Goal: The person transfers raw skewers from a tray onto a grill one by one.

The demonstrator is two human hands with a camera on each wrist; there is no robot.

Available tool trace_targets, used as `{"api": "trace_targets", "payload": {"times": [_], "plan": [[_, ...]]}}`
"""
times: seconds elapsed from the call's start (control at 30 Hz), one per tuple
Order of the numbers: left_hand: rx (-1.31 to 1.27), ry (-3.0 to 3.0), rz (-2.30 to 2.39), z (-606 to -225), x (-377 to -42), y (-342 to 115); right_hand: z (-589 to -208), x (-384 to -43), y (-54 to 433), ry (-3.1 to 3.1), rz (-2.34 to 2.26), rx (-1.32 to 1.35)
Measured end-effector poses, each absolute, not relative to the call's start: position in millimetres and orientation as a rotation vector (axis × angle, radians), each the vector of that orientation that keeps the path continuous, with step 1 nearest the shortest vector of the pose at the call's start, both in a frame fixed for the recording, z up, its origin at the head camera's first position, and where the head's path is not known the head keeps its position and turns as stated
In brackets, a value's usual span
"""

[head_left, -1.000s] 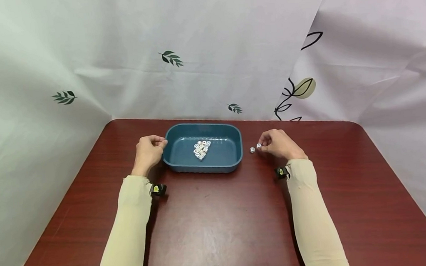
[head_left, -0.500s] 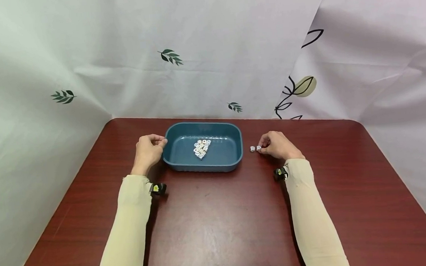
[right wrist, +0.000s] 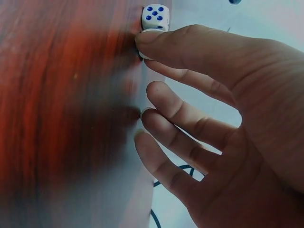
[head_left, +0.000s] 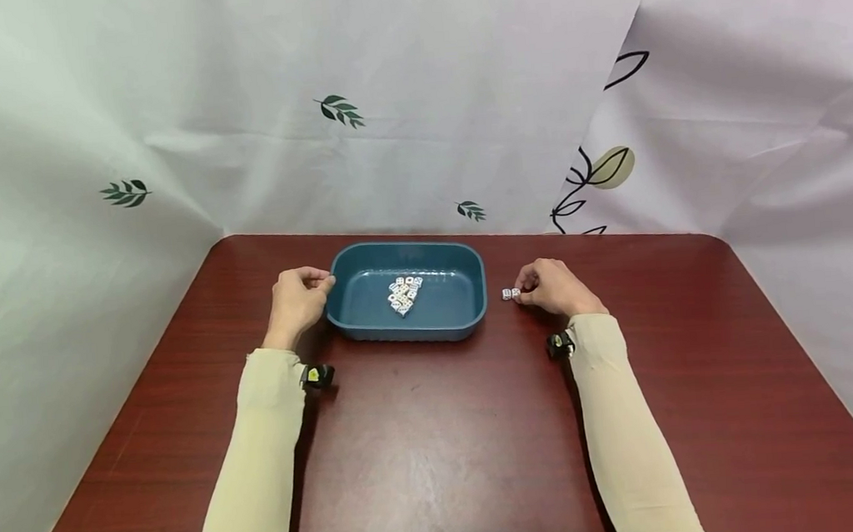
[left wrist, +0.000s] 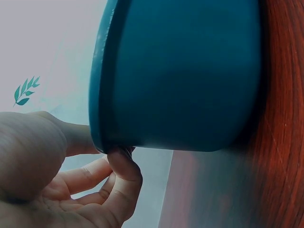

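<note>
My left hand [head_left: 301,299] pinches the left rim of a dark blue rectangular dish [head_left: 409,332] between thumb and fingers; the left wrist view shows its fingertips at the rim corner. Inside the dish, a small heap of white dice [head_left: 404,295] lies left of its centre. To the right of the dish, my right hand [head_left: 558,289] holds a white die [head_left: 515,292] at the table, between thumb and forefinger. Beside it sits another die [right wrist: 156,18] with blue pips on its face. In the right wrist view the thumb hides most of the held die.
Under everything is a reddish-brown wooden table [head_left: 426,450] with rounded far corners. A pale curtain [head_left: 416,133] with leaf prints hangs behind and at both sides. A small black camera [head_left: 320,376] is strapped at the left wrist, another camera [head_left: 557,345] at the right.
My right hand has moved slightly left, bringing its die down and up against the other die on the table. The left hand keeps its hold on the dish rim.
</note>
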State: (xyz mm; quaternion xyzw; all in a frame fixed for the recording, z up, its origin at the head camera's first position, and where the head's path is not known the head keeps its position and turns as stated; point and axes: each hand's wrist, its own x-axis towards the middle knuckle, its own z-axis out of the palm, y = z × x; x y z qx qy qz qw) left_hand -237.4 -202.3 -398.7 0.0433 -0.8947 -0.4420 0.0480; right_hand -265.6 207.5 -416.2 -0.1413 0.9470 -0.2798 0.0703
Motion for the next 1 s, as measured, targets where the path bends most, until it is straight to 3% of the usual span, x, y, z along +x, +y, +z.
{"api": "trace_targets", "payload": {"times": [0.57, 1.0], "plan": [[0.135, -2.726, -1.347, -397.8, -236.8, -201.3, -411.5, -263.8, 206.2, 2.835, -0.859, -0.433], [0.139, -2.727, -1.378, -396.8, -236.1, -201.1, -379.4, -260.4, 191.6, 2.873, -0.846, -0.489]]}}
